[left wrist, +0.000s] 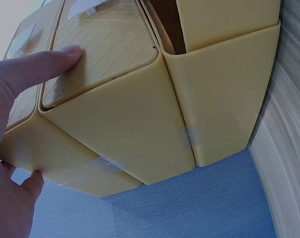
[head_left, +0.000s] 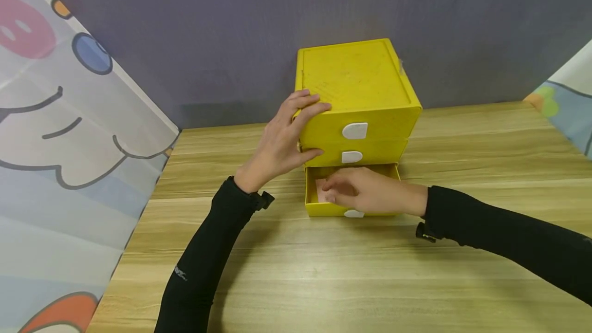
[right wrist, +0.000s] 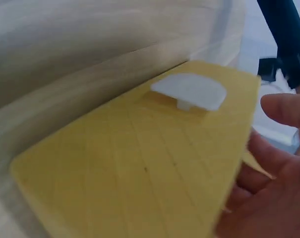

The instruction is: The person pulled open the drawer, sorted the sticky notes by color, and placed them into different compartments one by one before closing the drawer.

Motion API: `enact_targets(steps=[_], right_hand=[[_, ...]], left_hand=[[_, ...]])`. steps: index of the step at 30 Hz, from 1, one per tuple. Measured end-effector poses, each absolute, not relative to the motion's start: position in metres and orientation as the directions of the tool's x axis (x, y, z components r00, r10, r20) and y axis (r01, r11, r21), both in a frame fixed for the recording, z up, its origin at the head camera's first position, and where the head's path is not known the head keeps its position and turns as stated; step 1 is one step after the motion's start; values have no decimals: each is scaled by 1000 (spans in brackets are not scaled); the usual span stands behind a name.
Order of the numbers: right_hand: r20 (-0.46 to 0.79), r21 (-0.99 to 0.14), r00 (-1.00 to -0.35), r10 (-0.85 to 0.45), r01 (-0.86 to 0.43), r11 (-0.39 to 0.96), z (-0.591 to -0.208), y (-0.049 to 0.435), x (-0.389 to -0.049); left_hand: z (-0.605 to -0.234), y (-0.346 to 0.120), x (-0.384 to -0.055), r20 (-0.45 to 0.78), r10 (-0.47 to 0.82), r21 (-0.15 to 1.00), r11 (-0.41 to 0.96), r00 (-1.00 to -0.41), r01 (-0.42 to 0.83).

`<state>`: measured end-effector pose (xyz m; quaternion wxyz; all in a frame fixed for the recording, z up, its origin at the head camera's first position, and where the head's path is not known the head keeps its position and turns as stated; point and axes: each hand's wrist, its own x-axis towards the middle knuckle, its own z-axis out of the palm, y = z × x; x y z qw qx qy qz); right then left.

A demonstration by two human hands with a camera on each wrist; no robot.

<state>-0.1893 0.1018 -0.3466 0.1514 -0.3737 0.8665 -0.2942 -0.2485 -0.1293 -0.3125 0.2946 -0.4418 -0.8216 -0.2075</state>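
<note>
A yellow drawer cabinet (head_left: 358, 76) with white handles stands on the table, its bottom drawer (head_left: 314, 210) pulled out. My left hand (head_left: 282, 140) grips the cabinet's upper left front corner, fingers over the top edge. Its thumb (left wrist: 55, 64) lies against the drawer front in the left wrist view. My right hand (head_left: 365, 187) reaches over the front into the bottom drawer, thumb and fingers apart. Near its fingertips a pale pink piece (head_left: 320, 189), like paper, lies in the drawer. In the right wrist view the fingers pass behind the drawer front (right wrist: 135, 168), which hides the tips.
The wooden table (head_left: 296, 281) extends around the cabinet. Behind it rises a grey-blue panel (head_left: 208, 40). A cartoon-printed sheet (head_left: 55, 168) hangs at the left, and another printed sheet (head_left: 571, 102) shows at the right edge. Clear tape (left wrist: 192, 136) joins the drawer units at the side.
</note>
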Motion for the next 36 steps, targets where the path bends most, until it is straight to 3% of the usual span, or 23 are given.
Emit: enact_targets(steps=[3,6,8,10,15,25,36], right_hand=[[99,-527,-663,-742,-667,526,-342,107,-169],[219,-447,-581,-784,-774,449,-342,114,-148],[211,-434,-529,-822,-804,407,-343,119,-138],[140,-448,-518,-844,-793,412,-346,125,-131],[-9,-381,-597,-802,-740,555,-358,137,-131],[60,-285,-648,-759,-740,609,-373,131,-153],[57,-339,-735,-675,-651,679,-378,127,-190]], left_hand=[[-313,-129,-249,668,606,82,518,-433,851],[-313,-129,-249,671,603,85,515,-431,853],[-314,-129,-249,670,604,84,517,-433,852],[-314,-130,-250,664,608,80,521,-435,850],[-315,-133,-250,656,604,93,530,-452,843],[-318,-140,-248,637,601,105,552,-482,827],[-318,-139,-250,643,594,108,554,-483,825]])
